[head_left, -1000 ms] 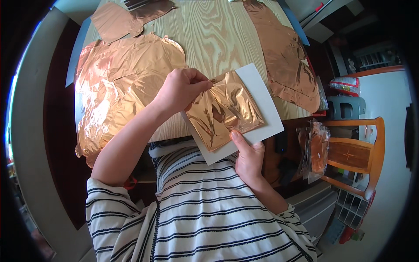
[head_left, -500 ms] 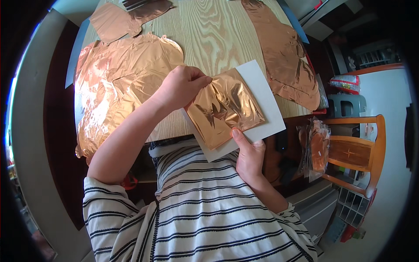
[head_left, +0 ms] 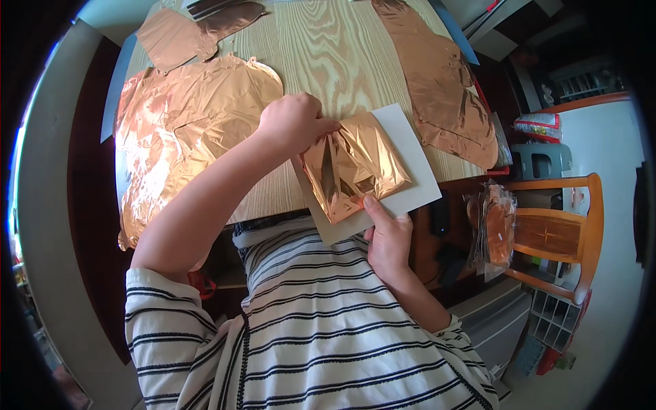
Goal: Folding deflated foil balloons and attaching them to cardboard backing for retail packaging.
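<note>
A rose-gold foil balloon, folded into a flat packet (head_left: pixel 372 154), lies on a white card (head_left: pixel 418 164) at the table's near edge. My left hand (head_left: pixel 294 123) is closed in a pinch at the packet's upper left edge, where the foil is creased and lifted. From the right, my right hand (head_left: pixel 391 242) grips card and packet together, its thumb pressing on the foil's lower edge and its fingers hidden under the card. A large flat foil balloon (head_left: pixel 198 123) is spread on the table, partly behind my left forearm.
Another flat foil balloon (head_left: pixel 444 89) lies along the table's right side. More foil (head_left: pixel 171 37) rests at the far left, beside a dark shiny strip (head_left: pixel 212 7). On the right, a wooden chair (head_left: pixel 553 236) bears clear-wrapped foil packets (head_left: pixel 497 225). A grey-green stool (head_left: pixel 540 162) stands behind.
My left hand has moved slightly upward, still pinching the foil. The packet's left part has buckled into a sharper crease. The card has tilted a little under it, with my right hand still gripping.
</note>
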`<state>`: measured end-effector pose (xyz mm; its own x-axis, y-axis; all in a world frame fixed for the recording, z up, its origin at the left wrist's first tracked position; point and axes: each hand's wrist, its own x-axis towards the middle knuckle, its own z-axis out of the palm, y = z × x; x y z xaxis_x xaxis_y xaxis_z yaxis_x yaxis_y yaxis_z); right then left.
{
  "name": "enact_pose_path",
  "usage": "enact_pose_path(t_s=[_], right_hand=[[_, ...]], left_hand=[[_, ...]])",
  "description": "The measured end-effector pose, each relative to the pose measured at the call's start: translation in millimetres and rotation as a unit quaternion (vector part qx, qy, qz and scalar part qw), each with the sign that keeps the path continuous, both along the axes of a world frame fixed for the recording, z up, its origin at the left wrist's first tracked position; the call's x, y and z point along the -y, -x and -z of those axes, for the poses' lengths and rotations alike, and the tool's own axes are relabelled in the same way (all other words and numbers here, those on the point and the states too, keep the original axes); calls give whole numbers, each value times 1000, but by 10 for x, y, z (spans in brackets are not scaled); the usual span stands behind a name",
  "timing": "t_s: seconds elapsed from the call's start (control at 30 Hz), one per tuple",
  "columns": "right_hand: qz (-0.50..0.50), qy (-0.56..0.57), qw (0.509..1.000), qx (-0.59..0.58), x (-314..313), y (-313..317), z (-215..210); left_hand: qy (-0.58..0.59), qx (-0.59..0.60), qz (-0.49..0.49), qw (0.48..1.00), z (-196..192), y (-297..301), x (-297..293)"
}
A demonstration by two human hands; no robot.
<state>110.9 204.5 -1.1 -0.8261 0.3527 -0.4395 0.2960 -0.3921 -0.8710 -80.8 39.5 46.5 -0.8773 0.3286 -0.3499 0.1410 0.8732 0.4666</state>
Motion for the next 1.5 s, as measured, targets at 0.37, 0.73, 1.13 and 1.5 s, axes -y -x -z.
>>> enact_pose_path(t_s=[0.37,0.73,1.13,1.5], right_hand=[[2,-17,1000,25,104,42,-92],[30,-5,999,12,192,41,-57],[24,3,1000,-8,220,20,-16],[10,3,999,-35,231,22,-23]], left_hand=[[-29,-336,69,939,426,-174,59],[5,-343,95,935,167,-886,-56],[-30,-359,122,925,528,-973,98],[-27,-364,141,920,565,-979,155]])
